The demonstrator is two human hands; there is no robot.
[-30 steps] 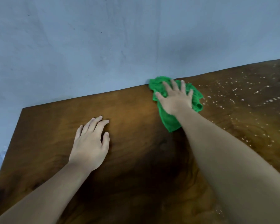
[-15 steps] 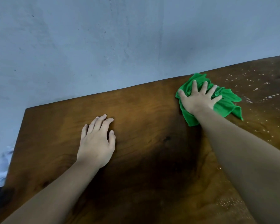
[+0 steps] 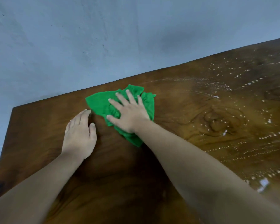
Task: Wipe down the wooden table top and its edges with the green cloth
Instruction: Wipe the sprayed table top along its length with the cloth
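One green cloth [image 3: 100, 103] is pressed flat onto the one wooden table top [image 3: 39, 126] by the spread right hand [image 3: 130, 113]; the left hand [image 3: 79, 135] is laid flat, holding nothing.

A crumpled green cloth [image 3: 102, 104] lies flat near the far edge of the dark wooden desk [image 3: 39, 126], whose right side is speckled with white droplets.
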